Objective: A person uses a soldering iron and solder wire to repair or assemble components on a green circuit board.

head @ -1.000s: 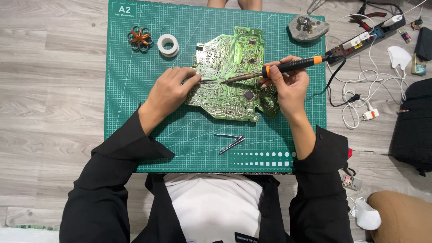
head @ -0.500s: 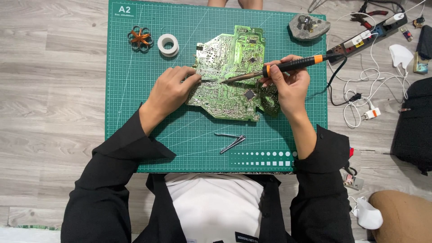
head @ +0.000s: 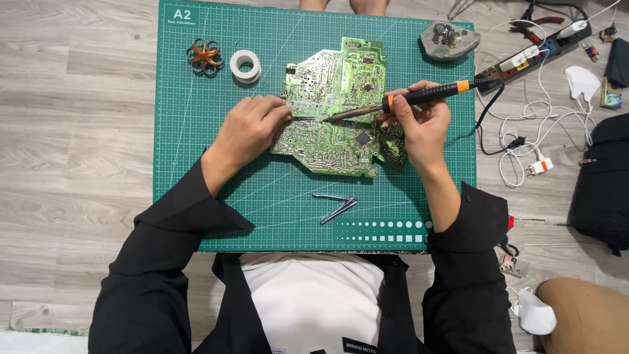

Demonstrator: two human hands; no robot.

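Right hand is gripping the soldering iron, its tip on the green circuit board mid-mat. Left hand pinches a thin tool at the same spot. Fingers that close could get burned if the tip slips.

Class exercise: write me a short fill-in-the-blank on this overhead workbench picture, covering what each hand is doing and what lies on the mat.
1. The right hand holds a soldering iron with a black and ____ handle.
2. The circuit board lies on a ____ cutting mat.
3. The left hand rests on the board's ____ edge.
4. The tweezers lie on the mat, ____ by either hand.

Missing words: orange; green; left; untouched
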